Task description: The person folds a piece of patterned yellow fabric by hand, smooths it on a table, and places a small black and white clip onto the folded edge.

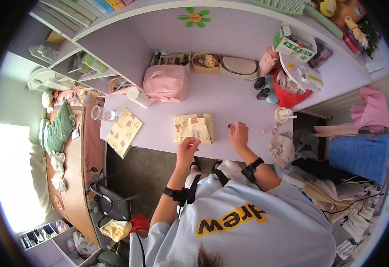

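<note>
A parcel in bear-print wrapping paper (185, 129) lies on the lilac desk (228, 110) in front of me. A small pale ribbon or sticker (196, 132) shows on its near part. My left hand (188, 148) is at the parcel's near edge, thumb and fingertips pinched together by the small pale piece; whether they grip it is too small to tell. My right hand (239, 135), to the right of the parcel and over the desk, holds a small dark and orange object (231, 126), its kind unclear. Flat bear-print paper (124, 131) lies at the desk's left edge.
A pink case (166, 82), a white bottle (138, 97) and a clear jar (103, 113) stand at the left. Along the back are small bins and a beige pouch (239, 67). A red bag (289, 96), a cup with a straw (283, 115) and crumpled cloth (282, 149) are at the right.
</note>
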Demonstrator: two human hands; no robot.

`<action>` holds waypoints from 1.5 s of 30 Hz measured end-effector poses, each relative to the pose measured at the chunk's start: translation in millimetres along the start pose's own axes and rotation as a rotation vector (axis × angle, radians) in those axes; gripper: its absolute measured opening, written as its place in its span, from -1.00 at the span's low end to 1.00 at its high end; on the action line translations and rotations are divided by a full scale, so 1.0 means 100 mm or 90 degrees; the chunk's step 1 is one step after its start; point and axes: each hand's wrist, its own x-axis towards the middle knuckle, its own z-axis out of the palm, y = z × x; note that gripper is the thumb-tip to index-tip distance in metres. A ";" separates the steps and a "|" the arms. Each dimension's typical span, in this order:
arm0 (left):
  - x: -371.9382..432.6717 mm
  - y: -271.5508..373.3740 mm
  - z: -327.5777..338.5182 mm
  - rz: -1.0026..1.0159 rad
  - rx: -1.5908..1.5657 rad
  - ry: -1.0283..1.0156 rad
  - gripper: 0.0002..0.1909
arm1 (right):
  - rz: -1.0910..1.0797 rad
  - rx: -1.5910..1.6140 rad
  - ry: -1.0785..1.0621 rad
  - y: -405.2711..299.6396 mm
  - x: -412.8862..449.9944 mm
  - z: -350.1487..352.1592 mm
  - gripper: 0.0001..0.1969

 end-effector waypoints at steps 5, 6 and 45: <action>-0.09 0.31 -0.24 0.030 0.029 -0.017 -0.88 | 0.046 -0.173 -0.138 0.43 0.00 0.29 -0.65; -0.10 0.36 -0.28 0.045 0.050 0.000 -0.88 | 0.040 -0.188 -0.149 0.44 0.01 0.33 -0.66; -0.12 1.52 -0.98 0.414 0.091 -0.097 -0.85 | 0.030 0.817 -0.400 -2.06 -0.03 -1.59 -0.47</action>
